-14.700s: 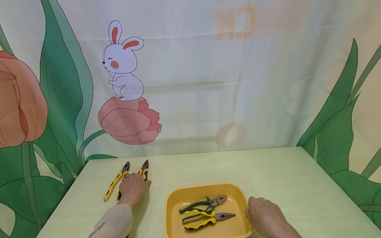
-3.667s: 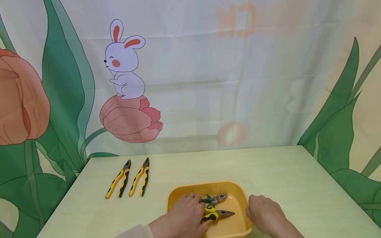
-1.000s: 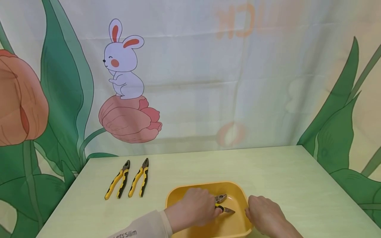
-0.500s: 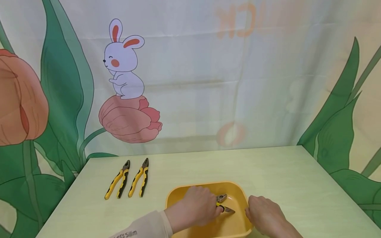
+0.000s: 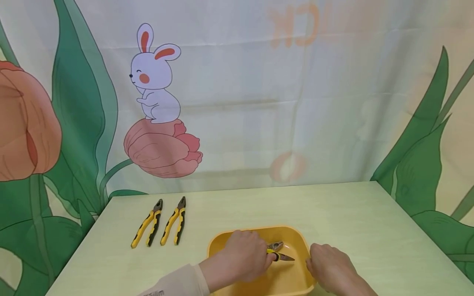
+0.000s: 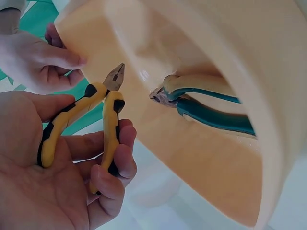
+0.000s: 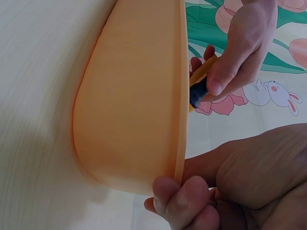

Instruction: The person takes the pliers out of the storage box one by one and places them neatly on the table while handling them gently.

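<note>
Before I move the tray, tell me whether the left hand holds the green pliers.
No, the left hand holds yellow pliers, while the green pliers lie in the tray.

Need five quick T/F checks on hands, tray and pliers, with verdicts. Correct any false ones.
1. The left hand grips yellow-and-black pliers. True.
2. The right hand holds a second pair of pliers. False: it grips the rim of the tray.
3. The green-handled pliers lie outside the tray. False: they lie inside it.
4. In the head view, the outer pliers and inner pliers lie on the table, left of the tray. True.
5. The backdrop is plain, with no picture on it. False: it shows a white rabbit sitting on a pink flower.
</note>
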`<state>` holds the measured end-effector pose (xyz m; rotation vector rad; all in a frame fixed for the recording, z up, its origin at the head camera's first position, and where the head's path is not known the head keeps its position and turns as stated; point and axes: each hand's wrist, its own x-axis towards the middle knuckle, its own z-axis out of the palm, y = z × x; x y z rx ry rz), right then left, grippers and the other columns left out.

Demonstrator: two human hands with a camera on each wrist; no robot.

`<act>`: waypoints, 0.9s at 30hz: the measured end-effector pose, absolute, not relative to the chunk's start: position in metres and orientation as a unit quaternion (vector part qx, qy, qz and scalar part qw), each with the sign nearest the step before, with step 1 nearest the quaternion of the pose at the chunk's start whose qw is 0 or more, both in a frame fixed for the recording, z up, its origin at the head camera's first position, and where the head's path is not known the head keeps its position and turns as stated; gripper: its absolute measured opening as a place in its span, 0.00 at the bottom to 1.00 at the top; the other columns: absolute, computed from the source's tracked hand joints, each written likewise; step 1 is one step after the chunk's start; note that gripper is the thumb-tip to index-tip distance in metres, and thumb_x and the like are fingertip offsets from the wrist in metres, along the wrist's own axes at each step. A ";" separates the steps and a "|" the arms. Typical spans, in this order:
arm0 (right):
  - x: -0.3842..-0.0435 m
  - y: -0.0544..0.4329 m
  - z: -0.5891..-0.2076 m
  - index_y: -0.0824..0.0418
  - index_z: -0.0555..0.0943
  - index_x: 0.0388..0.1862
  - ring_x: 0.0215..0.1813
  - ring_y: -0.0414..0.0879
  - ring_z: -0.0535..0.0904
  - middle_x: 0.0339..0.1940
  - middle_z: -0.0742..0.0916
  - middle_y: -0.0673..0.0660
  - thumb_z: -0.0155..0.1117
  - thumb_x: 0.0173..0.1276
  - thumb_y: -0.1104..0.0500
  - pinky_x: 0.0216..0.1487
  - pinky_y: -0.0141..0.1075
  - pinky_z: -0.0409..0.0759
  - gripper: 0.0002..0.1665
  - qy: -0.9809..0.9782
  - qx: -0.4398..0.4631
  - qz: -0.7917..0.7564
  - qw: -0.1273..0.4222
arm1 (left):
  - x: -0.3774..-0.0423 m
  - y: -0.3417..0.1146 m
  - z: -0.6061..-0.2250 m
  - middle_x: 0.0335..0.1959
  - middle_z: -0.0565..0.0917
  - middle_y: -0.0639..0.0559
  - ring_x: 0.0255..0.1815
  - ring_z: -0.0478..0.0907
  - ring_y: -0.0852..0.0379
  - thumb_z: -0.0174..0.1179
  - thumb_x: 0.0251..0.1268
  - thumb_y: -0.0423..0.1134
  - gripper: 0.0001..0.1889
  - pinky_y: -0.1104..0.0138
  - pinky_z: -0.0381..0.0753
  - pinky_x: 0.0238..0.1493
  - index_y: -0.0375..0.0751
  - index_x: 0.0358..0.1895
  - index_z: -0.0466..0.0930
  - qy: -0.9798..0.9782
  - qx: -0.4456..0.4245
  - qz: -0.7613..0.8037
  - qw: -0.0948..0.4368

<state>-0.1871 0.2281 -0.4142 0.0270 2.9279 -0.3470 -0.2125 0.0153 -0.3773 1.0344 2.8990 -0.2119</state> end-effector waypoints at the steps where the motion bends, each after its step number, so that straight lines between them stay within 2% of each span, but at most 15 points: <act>1: -0.187 0.228 -0.414 0.59 0.73 0.20 0.20 0.45 0.67 0.17 0.73 0.51 0.61 0.70 0.63 0.24 0.36 0.68 0.17 0.988 0.010 -0.116 0.097 | -0.212 0.015 -0.376 0.13 0.61 0.56 0.14 0.57 0.59 0.45 0.82 0.59 0.34 0.65 0.59 0.17 0.49 0.11 0.62 0.940 0.334 -0.067 0.030; 6: -0.188 0.227 -0.415 0.59 0.73 0.21 0.20 0.44 0.68 0.18 0.74 0.52 0.61 0.71 0.62 0.24 0.35 0.69 0.17 0.988 0.016 -0.109 0.106 | -0.212 0.012 -0.370 0.20 0.69 0.54 0.22 0.68 0.56 0.44 0.82 0.61 0.31 0.61 0.71 0.27 0.49 0.17 0.70 0.943 0.325 -0.062 0.023; 11: -0.189 0.227 -0.415 0.59 0.73 0.22 0.22 0.45 0.70 0.19 0.75 0.52 0.62 0.71 0.62 0.26 0.36 0.70 0.16 0.988 0.016 -0.107 0.108 | -0.212 0.009 -0.363 0.22 0.70 0.54 0.24 0.69 0.55 0.44 0.81 0.61 0.29 0.59 0.74 0.29 0.48 0.22 0.73 0.949 0.312 -0.031 0.007; 16: -0.188 0.228 -0.416 0.59 0.72 0.22 0.22 0.46 0.70 0.19 0.75 0.53 0.62 0.70 0.63 0.26 0.38 0.71 0.15 0.990 0.004 -0.112 0.088 | -0.212 0.006 -0.358 0.24 0.72 0.54 0.27 0.72 0.54 0.45 0.82 0.60 0.27 0.57 0.77 0.31 0.46 0.26 0.74 0.953 0.304 -0.003 -0.006; 21: -0.186 0.228 -0.417 0.59 0.71 0.22 0.22 0.46 0.70 0.19 0.75 0.52 0.63 0.68 0.63 0.26 0.40 0.71 0.15 0.991 -0.012 -0.113 0.064 | -0.211 0.004 -0.356 0.24 0.71 0.54 0.26 0.71 0.55 0.46 0.81 0.59 0.25 0.57 0.76 0.29 0.45 0.28 0.75 0.957 0.288 0.020 -0.024; 27: -0.188 0.228 -0.417 0.59 0.72 0.21 0.22 0.46 0.70 0.19 0.75 0.52 0.63 0.69 0.63 0.26 0.38 0.71 0.15 0.991 -0.001 -0.110 0.078 | -0.211 -0.001 -0.356 0.22 0.69 0.54 0.23 0.69 0.56 0.48 0.81 0.57 0.26 0.60 0.73 0.24 0.44 0.25 0.74 0.960 0.270 0.038 -0.068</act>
